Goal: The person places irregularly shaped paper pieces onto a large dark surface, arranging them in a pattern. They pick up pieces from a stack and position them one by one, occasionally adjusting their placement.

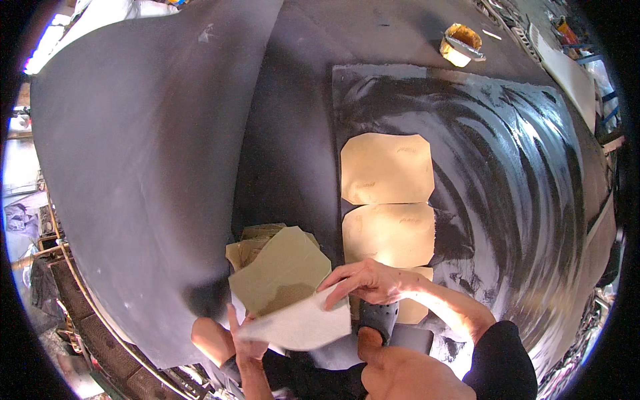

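Holding a tan, stiff-looking cut panel (283, 270) by its lower edge, the left hand (245, 340) has thumb and fingers pinched on it, so the grip is closed on the piece; the right hand (367, 280) lies across the panel's right corner with fingers bent, touching a pale, soft-edged sheet (303, 327) beneath it, though whether that grip is actually pinching cannot be told. The panel sits tilted above the person's knees, near the lower middle of the view, just left of a row of laid pieces. Judged progress: two panels are already down on the glue-smeared dark sheet (507, 173), an upper laid panel (387, 168) and a lower laid panel (388, 233), edge to edge, and a third laid piece (413, 308) shows partly under the right forearm; much of the smeared area to the right remains bare, and a small stack of further cut pieces (257, 243) waits behind the held one, so the work looks nearer its start than its end. Materials: panels are matte, flat, rectangular with clipped corners; the dark sheet shows glossy, curved, whitish brush streaks; a large matte grey sheet (147, 160) drapes to the left. A yellowish open tin (461, 43) stands at the far edge.
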A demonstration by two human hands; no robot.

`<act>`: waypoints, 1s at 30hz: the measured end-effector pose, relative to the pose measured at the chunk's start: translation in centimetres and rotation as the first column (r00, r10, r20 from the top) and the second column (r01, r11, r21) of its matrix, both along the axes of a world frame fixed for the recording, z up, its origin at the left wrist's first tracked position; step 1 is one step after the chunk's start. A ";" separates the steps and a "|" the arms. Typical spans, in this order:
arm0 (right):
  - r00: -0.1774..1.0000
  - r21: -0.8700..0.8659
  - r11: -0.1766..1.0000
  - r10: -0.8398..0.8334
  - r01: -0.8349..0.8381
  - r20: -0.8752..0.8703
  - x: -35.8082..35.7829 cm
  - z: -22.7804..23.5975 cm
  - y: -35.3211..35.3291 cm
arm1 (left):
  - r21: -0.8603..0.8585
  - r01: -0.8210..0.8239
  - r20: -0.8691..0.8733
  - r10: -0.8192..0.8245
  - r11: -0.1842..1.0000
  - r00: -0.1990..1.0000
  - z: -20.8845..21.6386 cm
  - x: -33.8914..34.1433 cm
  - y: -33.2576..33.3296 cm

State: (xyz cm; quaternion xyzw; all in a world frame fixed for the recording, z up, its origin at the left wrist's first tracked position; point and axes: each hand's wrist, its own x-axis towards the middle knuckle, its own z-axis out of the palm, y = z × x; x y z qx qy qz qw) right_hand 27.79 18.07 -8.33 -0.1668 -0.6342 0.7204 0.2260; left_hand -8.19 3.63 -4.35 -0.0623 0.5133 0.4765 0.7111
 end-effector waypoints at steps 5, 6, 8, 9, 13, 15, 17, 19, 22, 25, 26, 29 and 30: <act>0.995 -0.066 0.997 0.036 -0.042 -0.090 -1.0 1.6 -0.6 | -0.320 0.086 -0.441 -0.228 0.944 0.868 -1.5 -1.8 -2.8; 0.996 -0.098 0.994 -0.054 0.046 -0.074 -0.5 1.9 -0.4 | -0.255 0.004 -0.485 -0.132 0.967 0.865 -2.4 -1.4 -3.7; 0.919 -0.141 0.908 -0.388 0.395 0.076 0.7 2.0 0.3 | -0.304 -0.064 -0.609 -0.142 0.950 0.780 -3.8 -0.6 -4.6; 0.851 -0.195 0.843 -0.440 0.502 0.287 2.3 1.8 1.1 | -0.328 0.015 -0.811 -0.290 0.945 0.508 -4.1 0.0 -4.5; 0.645 -0.324 0.569 -0.731 0.756 0.222 7.2 -1.8 3.8 | -0.383 0.024 -0.746 -0.294 0.923 -0.597 -2.6 4.6 0.1; 0.641 -0.350 0.546 -0.714 0.761 0.281 8.4 -3.8 3.6 | -0.189 0.285 -0.950 -0.102 0.940 -0.294 -1.9 7.7 5.0; 0.637 -0.397 0.512 -0.703 0.762 0.317 8.9 -5.8 3.3 | 0.010 0.314 -0.866 -0.149 0.949 0.478 -3.3 11.9 10.4; 0.596 -0.348 0.492 -0.730 0.798 0.334 9.5 -7.5 4.1 | 0.025 0.262 -0.530 -0.210 0.965 0.821 -6.3 15.5 16.0; 0.332 0.057 0.411 -0.803 0.910 0.495 11.5 -9.7 7.7 | 0.131 0.453 -0.667 -0.260 0.882 0.698 -11.1 18.8 23.1; 0.267 0.326 0.431 -0.856 0.842 0.442 15.1 -11.3 13.8 | 0.174 0.434 -0.648 -0.229 0.884 0.726 -15.3 21.0 31.0; 0.205 0.444 0.401 -0.882 0.801 0.425 16.1 -11.9 16.1 | 0.171 0.463 -0.568 -0.297 0.870 0.767 -16.3 21.2 33.8; 0.061 0.509 0.299 -0.900 0.807 0.432 18.1 -13.4 21.3 | 0.202 0.525 -0.706 -0.249 0.827 0.663 -19.2 22.9 39.5; 0.036 0.494 0.288 -0.888 0.820 0.458 18.4 -14.0 22.4 | 0.193 0.522 -0.747 -0.221 0.831 0.628 -19.8 23.2 40.7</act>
